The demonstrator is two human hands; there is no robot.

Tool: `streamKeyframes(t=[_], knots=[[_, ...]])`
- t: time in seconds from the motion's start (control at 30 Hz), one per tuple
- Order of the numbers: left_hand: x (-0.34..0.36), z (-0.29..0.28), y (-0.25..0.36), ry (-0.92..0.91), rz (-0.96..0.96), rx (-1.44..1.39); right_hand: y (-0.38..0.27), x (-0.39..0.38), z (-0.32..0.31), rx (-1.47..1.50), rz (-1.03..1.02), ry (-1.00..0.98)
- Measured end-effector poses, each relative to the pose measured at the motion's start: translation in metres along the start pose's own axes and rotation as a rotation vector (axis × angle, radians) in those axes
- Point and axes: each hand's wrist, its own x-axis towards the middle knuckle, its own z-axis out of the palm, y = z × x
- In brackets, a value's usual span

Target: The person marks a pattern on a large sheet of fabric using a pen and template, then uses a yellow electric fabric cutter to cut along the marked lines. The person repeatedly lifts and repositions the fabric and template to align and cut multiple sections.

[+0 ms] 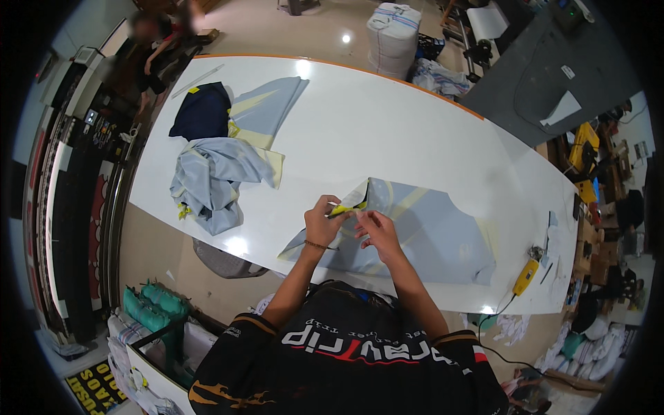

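A large grey-blue fabric piece (432,235) with pale yellow parts lies spread on the white table in front of me. At its left corner the cloth is lifted and folded over, showing bright yellow and black. My left hand (322,223) pinches this lifted edge between thumb and fingers. Close beside it, my right hand (377,236) has its thumb and forefinger together on the same edge, the other fingers loosely curled. Whether a small tool is in either hand, I cannot tell.
On the white table (387,131), a crumpled grey fabric piece (211,176), a dark navy cloth (202,112) and a flat grey piece (266,104) lie at the left. A yellow corded device (526,277) rests at the right. Large printers (83,152) stand left; a wrapped bale (394,38) stands behind.
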Motion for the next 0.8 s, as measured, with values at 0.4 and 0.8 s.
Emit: streamKeyframes(t=[0.4, 0.8], knots=[[-0.002, -0.015, 0.076, -0.556, -0.029, -0.464, -0.014, -0.061, -0.053, 0.188, -0.362, -0.158], [0.234, -0.067, 0.142, 0.135, -0.033, -0.761, -0.220, -0.086, -0.318, 0.412, -0.957, 0.222]])
